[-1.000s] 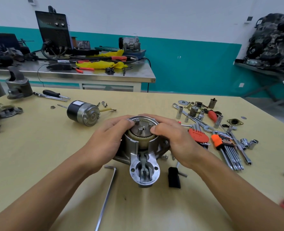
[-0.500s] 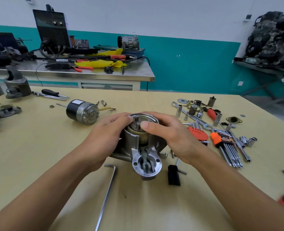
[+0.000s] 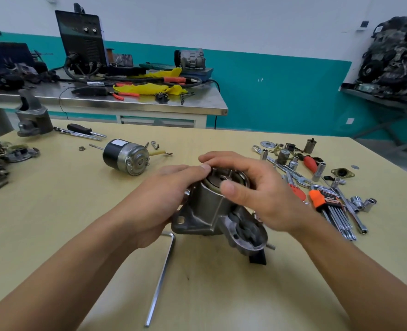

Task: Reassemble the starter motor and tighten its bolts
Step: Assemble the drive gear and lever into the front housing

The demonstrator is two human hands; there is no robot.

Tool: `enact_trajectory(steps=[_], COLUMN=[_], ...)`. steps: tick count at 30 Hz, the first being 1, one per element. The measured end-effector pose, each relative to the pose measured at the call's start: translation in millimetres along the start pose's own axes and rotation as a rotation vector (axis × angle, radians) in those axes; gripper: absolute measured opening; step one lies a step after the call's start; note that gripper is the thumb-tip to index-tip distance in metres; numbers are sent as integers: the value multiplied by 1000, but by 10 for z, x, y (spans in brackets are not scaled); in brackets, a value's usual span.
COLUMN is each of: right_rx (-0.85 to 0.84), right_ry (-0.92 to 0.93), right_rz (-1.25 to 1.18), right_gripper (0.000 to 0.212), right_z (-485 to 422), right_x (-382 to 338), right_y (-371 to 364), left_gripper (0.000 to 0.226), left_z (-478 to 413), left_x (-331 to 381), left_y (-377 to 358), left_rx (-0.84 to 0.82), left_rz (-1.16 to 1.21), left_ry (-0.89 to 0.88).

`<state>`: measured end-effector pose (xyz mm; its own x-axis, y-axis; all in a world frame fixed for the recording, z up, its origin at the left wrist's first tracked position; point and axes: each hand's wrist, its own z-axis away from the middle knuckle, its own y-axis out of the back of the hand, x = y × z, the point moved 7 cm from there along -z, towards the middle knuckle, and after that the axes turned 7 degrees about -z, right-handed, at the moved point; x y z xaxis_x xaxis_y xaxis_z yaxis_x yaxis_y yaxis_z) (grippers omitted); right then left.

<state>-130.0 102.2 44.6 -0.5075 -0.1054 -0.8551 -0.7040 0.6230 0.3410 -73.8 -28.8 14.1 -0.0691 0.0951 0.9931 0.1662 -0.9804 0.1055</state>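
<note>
A grey cast starter housing is held tilted above the yellow table, its round nose end pointing toward me and right. My left hand grips its left side, thumb on the upper rim. My right hand curls over the open top, fingers on the ring gear inside. The black-and-silver motor body lies on its side to the left, apart from both hands.
A long hex key lies in front of the housing, a black block just under the nose. Sockets, wrenches and an orange hex key set are spread at right. Grey cast parts sit at far left.
Both hands have lifted and tipped the housing, so its nose now points right and toward me instead of straight at me. My right thumb has come off the rim.
</note>
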Motion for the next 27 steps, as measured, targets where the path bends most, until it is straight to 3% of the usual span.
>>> enact_trajectory(steps=[4, 9, 11, 17, 27], right_rx=[-131, -163, -185, -112, -69], right_ry=[-66, -55, -72, -120, -109], right_rz=[-50, 8, 34, 83, 213], right_gripper=[45, 26, 30, 75, 37], right_z=[-1, 16, 29, 34, 19], right_x=[2, -57, -63, -33, -37], right_y=[89, 87, 75, 82, 83], left_gripper=[25, 34, 34, 29, 30], left_z=[-4, -14, -15, -41, -99], left_x=[45, 66, 65, 12, -34], left_y=[-7, -17, -8, 32, 52], left_rx=[9, 22, 37, 27, 79], left_rz=[-16, -24, -23, -93, -84], left_ry=[-35, -74, -77, -44, -34])
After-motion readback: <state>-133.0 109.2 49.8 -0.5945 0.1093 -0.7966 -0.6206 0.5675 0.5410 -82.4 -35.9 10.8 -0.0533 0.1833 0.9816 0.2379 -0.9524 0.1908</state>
